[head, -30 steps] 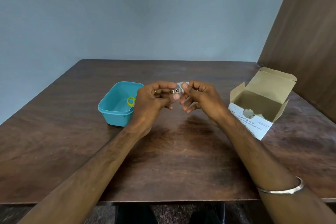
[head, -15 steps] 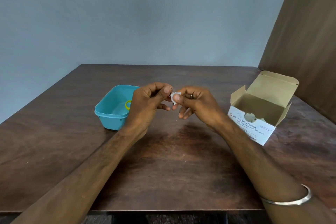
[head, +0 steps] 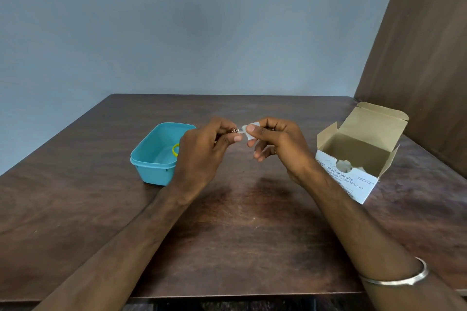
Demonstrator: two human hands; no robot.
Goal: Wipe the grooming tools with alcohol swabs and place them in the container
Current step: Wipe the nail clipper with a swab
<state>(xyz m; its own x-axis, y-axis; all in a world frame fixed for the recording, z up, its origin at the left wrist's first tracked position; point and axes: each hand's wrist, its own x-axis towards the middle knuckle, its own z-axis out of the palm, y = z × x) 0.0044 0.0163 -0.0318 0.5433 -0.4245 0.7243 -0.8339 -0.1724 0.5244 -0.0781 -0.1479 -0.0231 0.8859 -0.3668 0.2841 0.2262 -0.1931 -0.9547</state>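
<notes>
My left hand (head: 202, 154) pinches a small shiny metal grooming tool (head: 237, 130) between thumb and fingers, above the middle of the table. Only the tool's tip shows. My right hand (head: 275, 144) pinches a white alcohol swab (head: 249, 131) against that tip. A teal plastic container (head: 154, 154) stands open just left of my left hand, with a yellow-green ring-shaped item (head: 175, 149) inside it, partly hidden by my hand.
An open cardboard box of alcohol swabs (head: 358, 156) stands at the right, its lid flap raised. The dark wooden table (head: 240, 235) reaches a grey wall behind and a brown panel at the right. A metal bangle (head: 401, 278) circles my right wrist.
Both hands stay together at the table's middle. The tool's metal tip shows again beside the swab after being covered half a second ago. The camera has tilted slightly.
</notes>
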